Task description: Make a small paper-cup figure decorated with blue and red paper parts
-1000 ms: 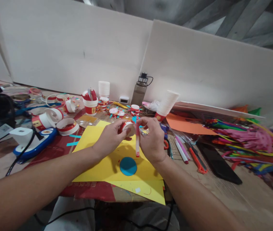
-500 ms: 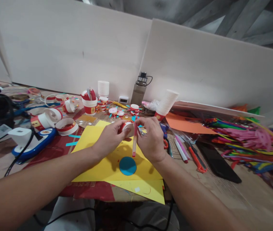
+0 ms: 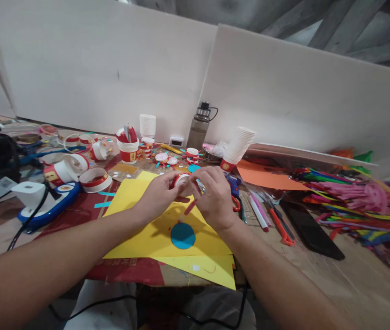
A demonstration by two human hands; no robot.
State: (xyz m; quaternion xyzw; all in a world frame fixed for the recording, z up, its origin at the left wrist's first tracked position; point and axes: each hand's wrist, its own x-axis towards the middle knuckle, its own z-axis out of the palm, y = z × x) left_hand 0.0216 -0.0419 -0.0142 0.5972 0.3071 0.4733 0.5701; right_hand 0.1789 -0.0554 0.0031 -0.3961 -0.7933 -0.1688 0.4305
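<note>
Between the fingers of my left hand (image 3: 158, 195) is a small red-and-white paper cup piece (image 3: 182, 179), held above yellow paper. Close beside it, my right hand (image 3: 215, 197) is closed around a slim red pen (image 3: 190, 207), whose far end slants down and to the left. The fingers hide the pen's other end and part of the cup piece. Below both hands, a blue paper circle (image 3: 183, 236) lies on the yellow paper (image 3: 129, 238).
Cut cup rings (image 3: 95, 180) and a blue power strip (image 3: 48, 213) lie to the left. Behind stand a tool-filled cup (image 3: 128, 151), a bottle (image 3: 199, 126) and stacked paper cups (image 3: 239, 145). Markers (image 3: 259, 211), a phone (image 3: 313, 231) and pipe cleaners (image 3: 356, 197) lie right.
The pen in my right hand has swung from nearly upright to a slant, its lower end now further left. My left hand keeps the cup piece in about the same place.
</note>
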